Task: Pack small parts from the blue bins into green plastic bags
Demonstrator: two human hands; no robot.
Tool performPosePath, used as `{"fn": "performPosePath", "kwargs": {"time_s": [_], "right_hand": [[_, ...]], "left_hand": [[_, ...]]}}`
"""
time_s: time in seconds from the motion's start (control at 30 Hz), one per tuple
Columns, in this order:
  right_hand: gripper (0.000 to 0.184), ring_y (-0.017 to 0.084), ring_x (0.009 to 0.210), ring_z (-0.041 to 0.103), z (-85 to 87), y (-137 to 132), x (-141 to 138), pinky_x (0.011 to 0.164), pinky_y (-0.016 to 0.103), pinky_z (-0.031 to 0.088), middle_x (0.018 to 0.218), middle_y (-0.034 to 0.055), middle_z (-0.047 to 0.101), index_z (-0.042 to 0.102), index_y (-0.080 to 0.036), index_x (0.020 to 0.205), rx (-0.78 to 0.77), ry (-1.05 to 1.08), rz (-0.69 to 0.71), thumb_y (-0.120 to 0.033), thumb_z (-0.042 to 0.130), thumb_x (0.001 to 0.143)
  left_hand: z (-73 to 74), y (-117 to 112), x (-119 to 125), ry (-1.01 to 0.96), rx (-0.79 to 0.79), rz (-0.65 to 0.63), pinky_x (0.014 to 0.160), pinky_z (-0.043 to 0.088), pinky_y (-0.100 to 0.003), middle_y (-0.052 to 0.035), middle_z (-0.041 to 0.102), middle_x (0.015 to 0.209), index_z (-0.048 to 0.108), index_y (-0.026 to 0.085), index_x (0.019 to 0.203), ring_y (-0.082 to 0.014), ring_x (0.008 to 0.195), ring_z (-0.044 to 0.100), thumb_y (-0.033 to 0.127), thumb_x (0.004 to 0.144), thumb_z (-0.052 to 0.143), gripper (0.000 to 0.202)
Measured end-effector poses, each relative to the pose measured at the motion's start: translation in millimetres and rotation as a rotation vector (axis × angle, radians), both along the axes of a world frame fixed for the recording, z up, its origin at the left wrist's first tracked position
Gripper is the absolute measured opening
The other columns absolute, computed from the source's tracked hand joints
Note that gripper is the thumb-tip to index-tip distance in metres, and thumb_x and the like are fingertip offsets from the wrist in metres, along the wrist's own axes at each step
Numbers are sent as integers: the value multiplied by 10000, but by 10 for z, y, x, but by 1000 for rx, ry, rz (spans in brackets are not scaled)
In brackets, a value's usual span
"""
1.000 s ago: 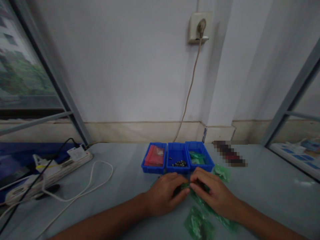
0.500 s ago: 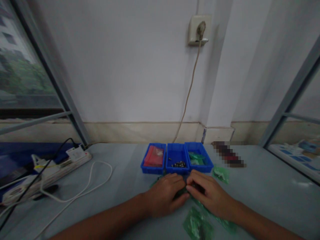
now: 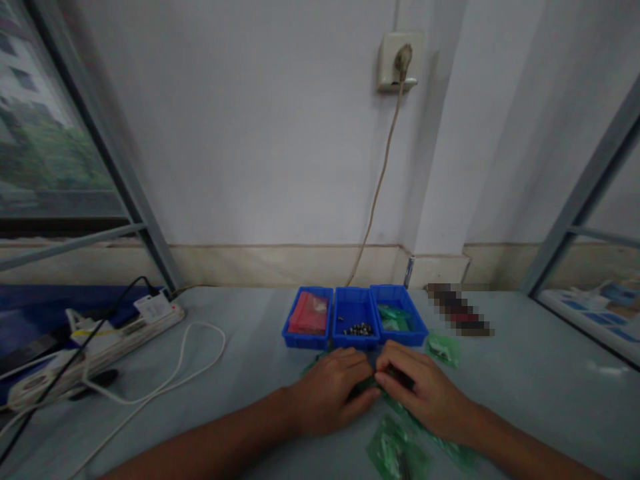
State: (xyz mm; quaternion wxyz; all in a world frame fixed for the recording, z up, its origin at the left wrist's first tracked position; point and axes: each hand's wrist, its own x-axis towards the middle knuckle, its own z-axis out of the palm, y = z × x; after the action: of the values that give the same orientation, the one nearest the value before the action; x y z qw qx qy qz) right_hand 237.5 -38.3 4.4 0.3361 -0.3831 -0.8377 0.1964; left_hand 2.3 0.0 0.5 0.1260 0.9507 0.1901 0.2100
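Note:
My left hand and my right hand rest side by side on the grey table, fingertips meeting over a small green plastic bag. Both hands pinch that bag, which they mostly hide. Just beyond the fingers stand three blue trays in a row: the left tray holds red bags, the middle tray holds small dark metal parts, the right tray holds green bags. More green bags lie near my right wrist, and one green bag lies right of the trays.
A white power strip with plugs and a looping white cable lies at the left. A cord hangs from a wall socket down behind the trays. A blurred dark object lies at the back right.
The hands have stayed almost in place over the bag; the fingers shifted only slightly closer together near the trays.

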Motion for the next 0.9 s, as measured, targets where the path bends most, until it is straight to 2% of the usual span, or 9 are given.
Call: {"fn": "performPosePath", "kwargs": {"time_s": [0.27,0.9], "right_hand": [[214,175,757,595,-13,-2,6,675,277,453,859,-3,606,623,-233,961,25,3,1,-360,555,1119],[159,176,770,591,10,-14,6,700,273,433,874,-8,603,627,-234,972,-5,-4,-7,-314,583,1102]], "left_hand": [[8,0,3,-3,-10,-8,878,520,-331,-75,708,1034,636,197,1150,-231,954,658,314,1107,518,171],[7,-7,-4,9,1,-5,895,512,-329,-77,708,1042,646,177,1149,-233,966,658,305,1106,534,174]]}}
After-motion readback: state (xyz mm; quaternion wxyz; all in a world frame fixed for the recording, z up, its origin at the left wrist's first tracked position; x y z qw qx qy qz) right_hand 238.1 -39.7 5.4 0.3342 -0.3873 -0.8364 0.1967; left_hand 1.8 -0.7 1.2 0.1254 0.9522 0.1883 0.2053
